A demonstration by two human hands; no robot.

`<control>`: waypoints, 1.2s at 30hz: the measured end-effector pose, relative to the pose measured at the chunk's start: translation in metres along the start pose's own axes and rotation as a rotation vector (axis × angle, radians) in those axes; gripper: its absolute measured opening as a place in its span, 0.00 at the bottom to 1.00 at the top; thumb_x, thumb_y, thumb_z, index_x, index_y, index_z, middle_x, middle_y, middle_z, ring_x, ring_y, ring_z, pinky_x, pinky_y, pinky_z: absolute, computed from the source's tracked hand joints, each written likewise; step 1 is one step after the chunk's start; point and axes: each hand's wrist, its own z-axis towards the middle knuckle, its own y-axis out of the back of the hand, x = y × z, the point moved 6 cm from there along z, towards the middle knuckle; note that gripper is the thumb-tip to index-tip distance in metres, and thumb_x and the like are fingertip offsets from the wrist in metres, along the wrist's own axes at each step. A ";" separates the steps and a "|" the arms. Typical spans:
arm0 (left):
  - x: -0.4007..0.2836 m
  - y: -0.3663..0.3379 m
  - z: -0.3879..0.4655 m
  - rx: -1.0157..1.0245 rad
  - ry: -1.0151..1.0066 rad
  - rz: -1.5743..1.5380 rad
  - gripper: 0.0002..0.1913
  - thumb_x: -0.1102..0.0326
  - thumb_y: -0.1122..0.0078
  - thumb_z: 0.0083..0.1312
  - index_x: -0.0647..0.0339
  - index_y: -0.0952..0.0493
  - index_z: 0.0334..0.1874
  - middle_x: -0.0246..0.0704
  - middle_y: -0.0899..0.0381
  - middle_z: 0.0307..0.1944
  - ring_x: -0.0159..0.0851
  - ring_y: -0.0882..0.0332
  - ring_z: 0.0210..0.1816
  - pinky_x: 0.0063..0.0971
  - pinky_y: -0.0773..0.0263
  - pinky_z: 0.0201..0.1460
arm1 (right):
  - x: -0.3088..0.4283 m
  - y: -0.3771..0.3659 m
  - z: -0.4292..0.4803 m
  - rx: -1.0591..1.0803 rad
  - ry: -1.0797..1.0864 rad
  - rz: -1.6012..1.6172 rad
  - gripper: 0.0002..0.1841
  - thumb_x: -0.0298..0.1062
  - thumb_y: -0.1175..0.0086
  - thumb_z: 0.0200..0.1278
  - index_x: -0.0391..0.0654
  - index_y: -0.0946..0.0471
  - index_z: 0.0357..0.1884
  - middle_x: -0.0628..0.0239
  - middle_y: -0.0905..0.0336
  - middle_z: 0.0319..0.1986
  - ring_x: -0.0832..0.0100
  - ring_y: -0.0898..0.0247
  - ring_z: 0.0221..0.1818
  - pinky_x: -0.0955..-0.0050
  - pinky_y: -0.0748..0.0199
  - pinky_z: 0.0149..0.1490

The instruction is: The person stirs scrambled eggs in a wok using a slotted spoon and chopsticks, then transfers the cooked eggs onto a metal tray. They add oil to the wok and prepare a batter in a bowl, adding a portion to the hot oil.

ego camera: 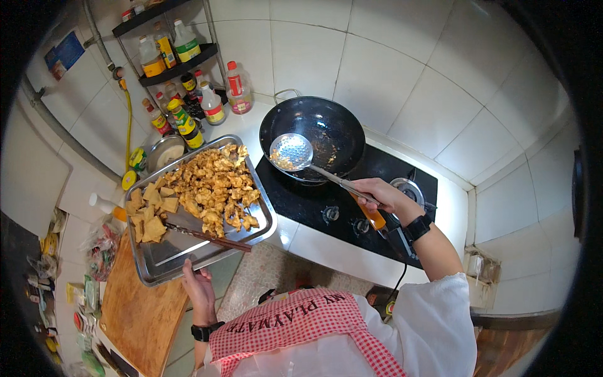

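My right hand [377,194] is closed around the handle of a metal skimmer [293,150], whose perforated bowl, with fried crumbs in it, is over the left side of a black wok [325,122]. The wok's inside is dark and shiny with a few crumbs. At the near edge of a metal tray [160,278], my left hand [198,282] grips the rim, fingers partly hidden. On the tray lie golden fried pieces [212,184], flat tan pieces [153,226] at the left, and brown chopsticks [207,236].
A black gas hob [297,198] lies under the wok, with an orange handle [372,217] across its front. Sauce bottles [186,123] and a metal bowl [166,153] stand behind the tray. A wooden cutting board [136,306] is at lower left. Tiled walls enclose the counter.
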 end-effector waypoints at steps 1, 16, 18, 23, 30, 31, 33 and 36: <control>0.000 0.001 0.001 -0.014 0.000 0.004 0.12 0.58 0.43 0.67 0.54 0.35 0.32 0.23 0.38 0.20 0.25 0.35 0.23 0.21 0.39 0.25 | 0.000 0.000 -0.004 0.004 0.020 0.024 0.17 0.39 0.58 0.72 0.41 0.28 0.55 0.76 0.29 0.19 0.89 0.39 0.12 0.91 0.45 0.17; -0.006 0.001 0.003 0.027 -0.010 0.009 0.12 0.59 0.46 0.69 0.53 0.35 0.30 0.23 0.37 0.22 0.26 0.36 0.22 0.22 0.41 0.23 | 0.068 0.066 -0.006 -0.840 0.466 -1.298 0.23 0.41 0.56 0.68 0.44 0.33 0.62 0.50 0.20 0.30 0.53 0.22 0.31 0.58 0.24 0.38; -0.005 0.002 0.004 0.039 -0.007 0.015 0.11 0.59 0.46 0.69 0.53 0.34 0.30 0.23 0.38 0.22 0.26 0.37 0.22 0.22 0.41 0.24 | 0.062 0.073 -0.003 -0.800 0.327 -1.276 0.22 0.42 0.57 0.68 0.45 0.33 0.61 0.43 0.21 0.38 0.44 0.25 0.42 0.51 0.28 0.48; -0.003 0.004 0.003 0.035 0.030 0.006 0.10 0.59 0.46 0.69 0.54 0.34 0.33 0.23 0.38 0.23 0.26 0.36 0.24 0.22 0.40 0.25 | 0.044 0.061 -0.013 -0.676 0.180 -1.055 0.21 0.41 0.57 0.68 0.44 0.30 0.59 0.50 0.20 0.30 0.52 0.22 0.32 0.57 0.24 0.39; -0.006 0.003 0.003 0.005 -0.011 0.017 0.12 0.58 0.48 0.70 0.56 0.30 0.31 0.25 0.33 0.21 0.25 0.35 0.20 0.21 0.38 0.24 | 0.026 0.017 -0.023 -0.197 0.010 -0.529 0.17 0.40 0.56 0.70 0.44 0.25 0.54 0.74 0.31 0.17 0.83 0.37 0.14 0.83 0.40 0.18; -0.006 0.003 0.004 0.006 -0.007 0.006 0.12 0.58 0.49 0.70 0.56 0.30 0.31 0.25 0.33 0.21 0.25 0.35 0.20 0.21 0.39 0.24 | 0.025 0.011 -0.023 -0.152 0.006 -0.401 0.16 0.40 0.56 0.71 0.43 0.25 0.52 0.76 0.31 0.17 0.86 0.39 0.12 0.86 0.45 0.16; -0.006 0.004 0.006 0.009 -0.006 -0.003 0.12 0.58 0.49 0.70 0.56 0.30 0.31 0.25 0.32 0.21 0.25 0.35 0.20 0.21 0.39 0.23 | 0.023 0.002 -0.021 -0.078 -0.027 -0.246 0.16 0.40 0.56 0.71 0.42 0.25 0.52 0.77 0.31 0.17 0.87 0.39 0.11 0.87 0.45 0.15; -0.005 0.007 0.006 0.011 -0.013 -0.003 0.12 0.58 0.49 0.70 0.56 0.30 0.31 0.26 0.32 0.20 0.26 0.35 0.20 0.21 0.39 0.23 | 0.021 -0.007 -0.020 -0.045 -0.040 -0.126 0.16 0.39 0.57 0.71 0.41 0.25 0.52 0.77 0.31 0.17 0.88 0.40 0.10 0.89 0.44 0.14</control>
